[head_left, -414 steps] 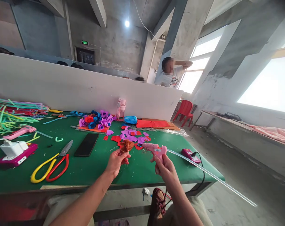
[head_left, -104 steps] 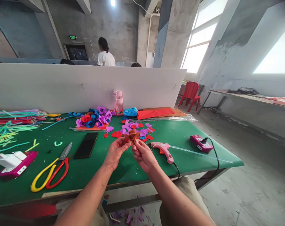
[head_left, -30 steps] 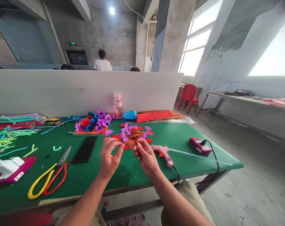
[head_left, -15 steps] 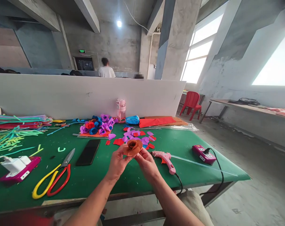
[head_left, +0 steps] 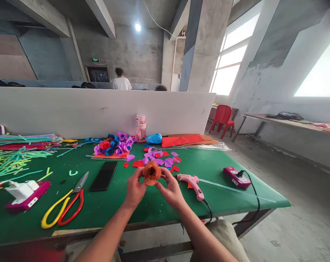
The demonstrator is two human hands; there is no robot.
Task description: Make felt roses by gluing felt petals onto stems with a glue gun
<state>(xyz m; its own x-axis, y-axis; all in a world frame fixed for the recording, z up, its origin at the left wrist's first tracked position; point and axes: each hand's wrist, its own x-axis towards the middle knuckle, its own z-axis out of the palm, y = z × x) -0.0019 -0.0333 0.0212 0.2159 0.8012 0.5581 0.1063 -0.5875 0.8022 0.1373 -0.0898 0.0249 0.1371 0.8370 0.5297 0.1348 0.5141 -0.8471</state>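
Note:
An orange-brown paper flower (head_left: pixel 152 173) is held up over the green tabletop, its layered petals and dark centre turned toward me. My left hand (head_left: pixel 136 190) pinches it from the left. On the other side, my right hand (head_left: pixel 169 188) grips its edge between thumb and fingers. Loose purple and red petals (head_left: pixel 159 158) lie just beyond the flower. To the right of my right hand rests a pink glue gun (head_left: pixel 191 183) with a long clear glue stick in its back. A black phone (head_left: pixel 104 176) lies left of my left hand.
Scissors (head_left: pixel 68 203) and a power strip (head_left: pixel 28 198) lie at left, with bundled pipe cleaners (head_left: pixel 23 142) behind. Finished flowers (head_left: pixel 114 145), a pink bottle (head_left: pixel 140 127) and red paper (head_left: pixel 182 140) sit along the white partition (head_left: pixel 99 109). Another power strip (head_left: pixel 236 178) lies right.
The flower has tilted so its face points more toward me, and both hands have shifted their hold around its rim. The view has moved slightly.

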